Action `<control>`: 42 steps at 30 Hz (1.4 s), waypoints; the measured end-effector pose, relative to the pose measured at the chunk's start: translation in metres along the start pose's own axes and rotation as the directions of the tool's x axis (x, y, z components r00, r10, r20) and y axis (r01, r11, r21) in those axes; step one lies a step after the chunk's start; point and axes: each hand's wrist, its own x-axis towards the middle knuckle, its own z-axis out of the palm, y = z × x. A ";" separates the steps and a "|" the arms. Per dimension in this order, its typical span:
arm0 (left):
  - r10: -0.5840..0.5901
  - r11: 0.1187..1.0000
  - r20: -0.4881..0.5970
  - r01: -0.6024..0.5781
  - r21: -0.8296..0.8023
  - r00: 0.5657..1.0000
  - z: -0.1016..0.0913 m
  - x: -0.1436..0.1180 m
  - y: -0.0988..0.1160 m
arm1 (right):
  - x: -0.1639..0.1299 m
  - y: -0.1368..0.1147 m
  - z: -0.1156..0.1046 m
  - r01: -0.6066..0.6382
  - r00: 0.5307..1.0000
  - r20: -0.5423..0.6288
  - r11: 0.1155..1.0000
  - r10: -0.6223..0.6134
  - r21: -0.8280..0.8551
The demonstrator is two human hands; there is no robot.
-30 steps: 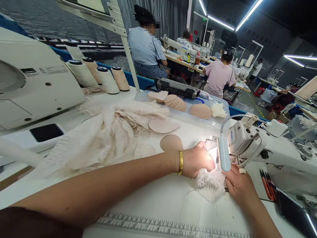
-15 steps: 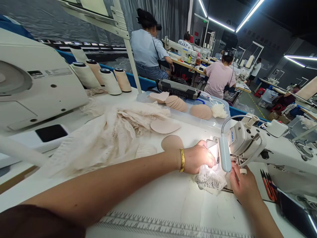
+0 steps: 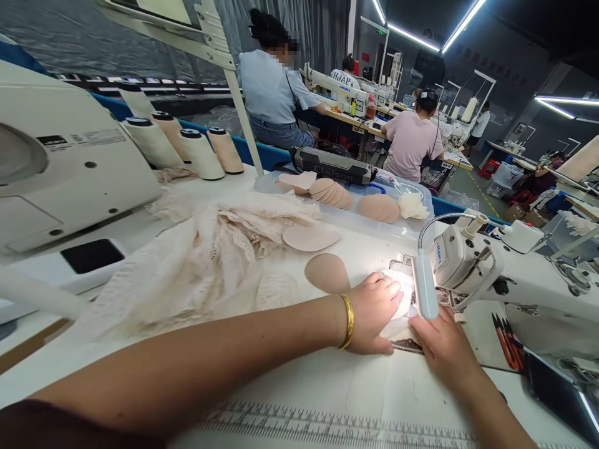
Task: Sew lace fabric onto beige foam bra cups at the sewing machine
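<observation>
My left hand, with a gold bracelet at the wrist, lies with fingers spread on a pale fabric piece under the bright lamp. My right hand rests at the piece's right edge, thumb stretched toward the left hand. Its other fingertips are partly hidden behind the lamp head. The sewing machine stands just beyond; its needle area is mostly covered by the lamp. Left of my hands lie two beige oval pads and a small lace piece.
Crumpled cream lace fabric covers the left of the table. A clear plastic tray behind holds stacked beige pads. Thread cones stand at back left, orange-handled tools and a phone at right. Co-workers sit at machines beyond.
The white lace that hung in front between my hands is no longer visible there. My left hand has flattened and spread over the fabric; my right hand has shifted left, closer to it.
</observation>
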 end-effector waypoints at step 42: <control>0.257 0.938 -0.090 -0.271 -0.216 0.962 0.015 0.014 -0.029 | -0.007 0.017 0.003 -0.119 0.993 -0.036 0.990 0.116 -0.070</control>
